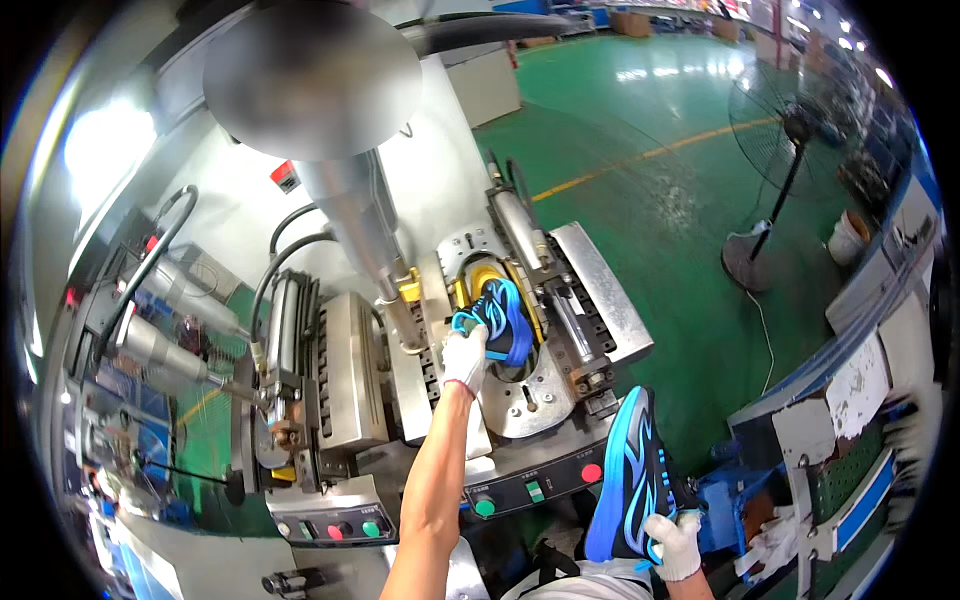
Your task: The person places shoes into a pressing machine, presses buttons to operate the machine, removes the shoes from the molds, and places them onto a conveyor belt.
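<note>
A black and blue sneaker (512, 318) sits in the yellow-lined clamp (484, 273) of a metal shoe press. My left hand (464, 358), in a white glove, reaches forward and grips its near left edge, by the light-blue collar. Its fingertips are partly hidden against the shoe. Down at the right, in front of the machine, my right hand (676, 546), also gloved, holds a second black and blue sneaker (630, 482). That shoe is tilted on its side, toe pointing away, with the fingers closed round its heel end.
Along the press front runs a control panel (535, 490) with green and red buttons. Left of the working station stands a second metal station (352, 370) with hoses. A thick vertical cylinder (350, 215) rises between them. A floor fan (750, 255) and a shelf rack (850, 470) are at right.
</note>
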`<state>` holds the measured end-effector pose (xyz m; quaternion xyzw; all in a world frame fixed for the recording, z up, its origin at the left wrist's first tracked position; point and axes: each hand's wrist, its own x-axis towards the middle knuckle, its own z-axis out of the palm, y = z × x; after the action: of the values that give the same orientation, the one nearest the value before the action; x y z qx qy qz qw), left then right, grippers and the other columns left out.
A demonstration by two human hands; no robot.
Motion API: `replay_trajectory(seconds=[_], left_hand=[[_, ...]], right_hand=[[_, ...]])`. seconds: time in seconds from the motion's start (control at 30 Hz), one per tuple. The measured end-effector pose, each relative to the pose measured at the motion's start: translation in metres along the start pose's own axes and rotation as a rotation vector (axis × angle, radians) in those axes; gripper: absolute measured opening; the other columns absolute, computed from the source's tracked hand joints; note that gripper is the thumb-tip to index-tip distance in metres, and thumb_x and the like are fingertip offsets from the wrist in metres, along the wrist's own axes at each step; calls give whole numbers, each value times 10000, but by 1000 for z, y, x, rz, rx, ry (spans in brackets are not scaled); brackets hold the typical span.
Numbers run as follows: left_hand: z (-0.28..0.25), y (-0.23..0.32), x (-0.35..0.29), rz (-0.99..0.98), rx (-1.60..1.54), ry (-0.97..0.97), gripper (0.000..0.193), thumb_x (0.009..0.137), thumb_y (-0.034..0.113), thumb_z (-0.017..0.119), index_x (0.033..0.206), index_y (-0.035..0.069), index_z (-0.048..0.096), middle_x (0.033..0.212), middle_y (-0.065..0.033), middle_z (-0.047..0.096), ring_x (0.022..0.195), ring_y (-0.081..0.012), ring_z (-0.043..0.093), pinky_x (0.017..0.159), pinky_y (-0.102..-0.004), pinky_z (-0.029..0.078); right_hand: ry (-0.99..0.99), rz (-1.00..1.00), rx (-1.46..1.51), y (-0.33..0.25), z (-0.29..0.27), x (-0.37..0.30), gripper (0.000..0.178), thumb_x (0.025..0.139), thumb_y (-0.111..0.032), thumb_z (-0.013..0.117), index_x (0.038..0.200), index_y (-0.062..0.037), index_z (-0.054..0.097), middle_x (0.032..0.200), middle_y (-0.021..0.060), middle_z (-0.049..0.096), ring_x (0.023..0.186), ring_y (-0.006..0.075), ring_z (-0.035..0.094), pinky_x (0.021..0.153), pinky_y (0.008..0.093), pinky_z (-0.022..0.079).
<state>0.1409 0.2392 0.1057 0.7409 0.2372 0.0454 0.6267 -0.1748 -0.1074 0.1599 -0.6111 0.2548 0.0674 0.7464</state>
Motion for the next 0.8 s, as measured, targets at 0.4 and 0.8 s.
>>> replay_trajectory(seconds=[0.4, 0.8], left_hand=[[-180, -62, -361, -148, -10, 3, 591, 914, 159, 599, 1452, -23, 439, 1106, -99, 627, 963, -216, 608, 885, -323, 493], [-175, -315, -508, -633, 455, 844, 813, 938, 228, 637, 1501, -160, 197, 1555, -346, 293, 1448, -446, 316, 1209, -458, 257]], right_hand=[[-305, -505, -906, -106, 276, 287, 473, 782, -361, 733, 1050, 27, 704, 960, 209, 716, 917, 298, 723, 835, 411, 562], [-319, -687, -1322, -30, 342, 347, 538, 749, -489, 695, 957, 5, 748, 1066, 254, 727, 1032, 364, 708, 894, 454, 543]])
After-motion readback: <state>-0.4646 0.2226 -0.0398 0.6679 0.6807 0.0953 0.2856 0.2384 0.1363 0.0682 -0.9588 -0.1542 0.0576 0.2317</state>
